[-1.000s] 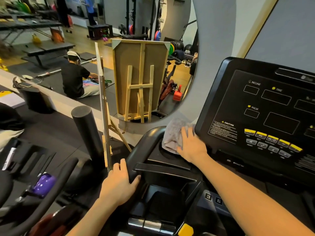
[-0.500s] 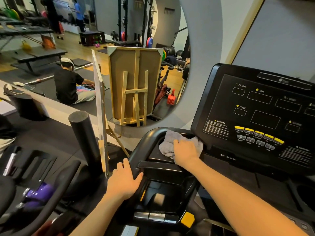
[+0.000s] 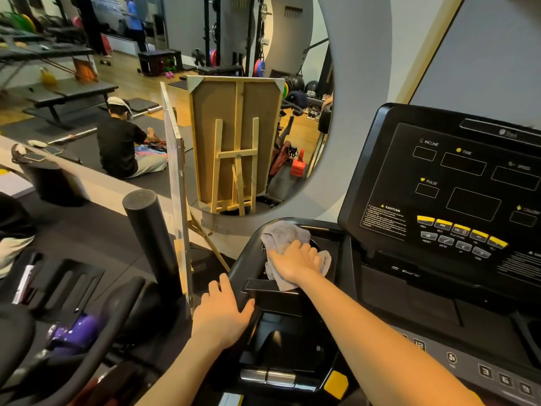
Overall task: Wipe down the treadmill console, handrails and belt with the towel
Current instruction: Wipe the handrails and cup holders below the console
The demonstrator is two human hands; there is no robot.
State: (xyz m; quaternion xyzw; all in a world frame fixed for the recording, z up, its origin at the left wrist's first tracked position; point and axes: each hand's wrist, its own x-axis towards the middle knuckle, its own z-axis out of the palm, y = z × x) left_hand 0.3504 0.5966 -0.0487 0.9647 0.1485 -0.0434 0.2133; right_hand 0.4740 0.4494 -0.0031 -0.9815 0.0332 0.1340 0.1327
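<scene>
towel (image 3: 285, 235): grey | console (image 3: 456, 183): black, yellow buttons | handrail (image 3: 248, 259): black | easel (image 3: 235, 159): pale wood

Head-worn wide-angle view, forward and down.
It looks from close above the black plastic treadmill console (image 3: 456, 183) and curved black handrail (image 3: 248, 259); both forearms enter from the bottom edge.

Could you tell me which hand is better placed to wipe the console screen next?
The right hand: it already presses the towel beside the console, while the left hand rests on the handrail, farther away.
</scene>
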